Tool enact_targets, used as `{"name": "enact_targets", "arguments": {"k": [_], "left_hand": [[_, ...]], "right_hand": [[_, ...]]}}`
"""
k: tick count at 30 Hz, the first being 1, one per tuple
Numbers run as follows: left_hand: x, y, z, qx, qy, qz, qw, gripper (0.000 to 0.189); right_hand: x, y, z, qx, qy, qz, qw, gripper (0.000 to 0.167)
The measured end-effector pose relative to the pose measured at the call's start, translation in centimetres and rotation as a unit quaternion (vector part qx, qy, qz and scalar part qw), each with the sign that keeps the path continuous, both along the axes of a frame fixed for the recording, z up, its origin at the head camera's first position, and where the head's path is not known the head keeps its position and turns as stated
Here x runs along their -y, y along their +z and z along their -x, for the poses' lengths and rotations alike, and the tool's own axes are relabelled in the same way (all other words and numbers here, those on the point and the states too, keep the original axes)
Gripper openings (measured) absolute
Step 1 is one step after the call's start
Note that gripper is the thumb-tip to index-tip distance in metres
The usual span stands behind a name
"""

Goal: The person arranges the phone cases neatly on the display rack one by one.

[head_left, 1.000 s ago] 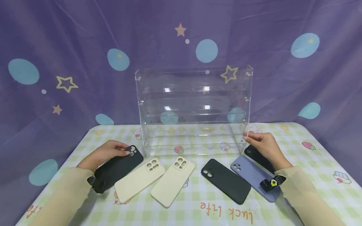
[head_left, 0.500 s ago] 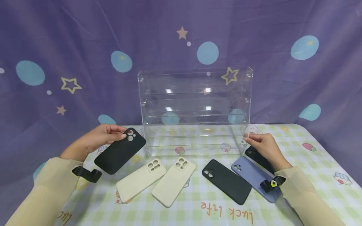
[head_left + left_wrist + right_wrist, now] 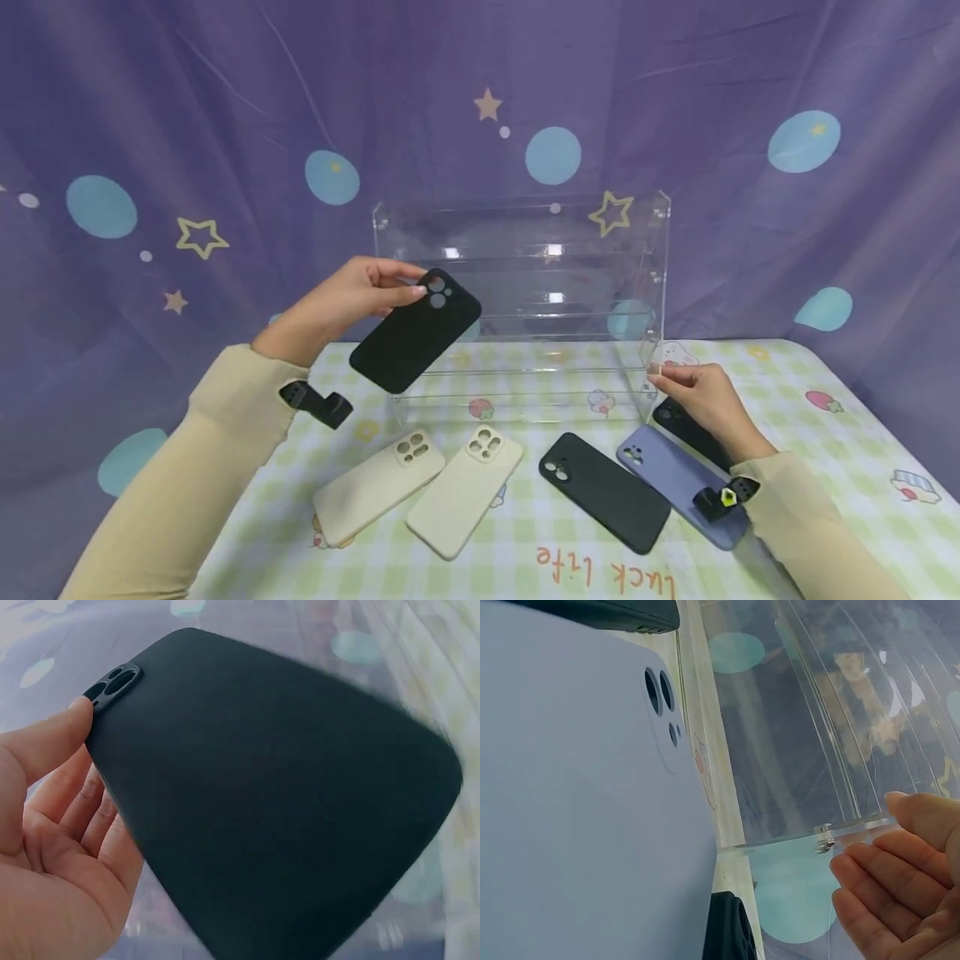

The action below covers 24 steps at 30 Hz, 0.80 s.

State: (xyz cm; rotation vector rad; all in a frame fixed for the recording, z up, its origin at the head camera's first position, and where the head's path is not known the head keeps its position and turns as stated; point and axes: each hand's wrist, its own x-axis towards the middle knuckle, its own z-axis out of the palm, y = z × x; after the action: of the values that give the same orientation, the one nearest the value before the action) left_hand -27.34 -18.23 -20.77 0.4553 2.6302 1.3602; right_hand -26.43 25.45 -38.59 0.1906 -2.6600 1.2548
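On the checked table stands a clear tiered rack; its right side edge sits between the pinching fingers of the right hand, a hold best made firm against tipping. The left hand has its thumb and fingers clamped on a tilted black case, in front of the rack's left part and up off the table. Gripped near 1 corner, by the camera cutout, the case may swing: a slow, steady wrist would suit it.
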Motion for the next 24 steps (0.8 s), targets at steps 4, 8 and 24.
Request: {"name": "enact_targets", "arguments": {"k": [4, 8, 24], "left_hand": [[-2.6, 0.8, 1.4, -0.001, -0.003, -0.041, 0.9992, 0.041], [-5.1, 1.9, 2.5, -0.002, -0.009, -0.101, 0.9948, 0.033], [-12.6, 5.9, 6.6, -0.049, 0.035, -0.363, 0.9300, 0.021]], "right_hand": [[0.1, -0.1, 0.1, -0.026, 0.005, -0.010, 0.9996, 0.040], [0.2, -0.1, 0.2, -0.040, 0.005, -0.016, 0.9990, 0.037], [0.1, -0.1, 0.0, -0.043, 0.001, -0.021, 0.9989, 0.034]]}}
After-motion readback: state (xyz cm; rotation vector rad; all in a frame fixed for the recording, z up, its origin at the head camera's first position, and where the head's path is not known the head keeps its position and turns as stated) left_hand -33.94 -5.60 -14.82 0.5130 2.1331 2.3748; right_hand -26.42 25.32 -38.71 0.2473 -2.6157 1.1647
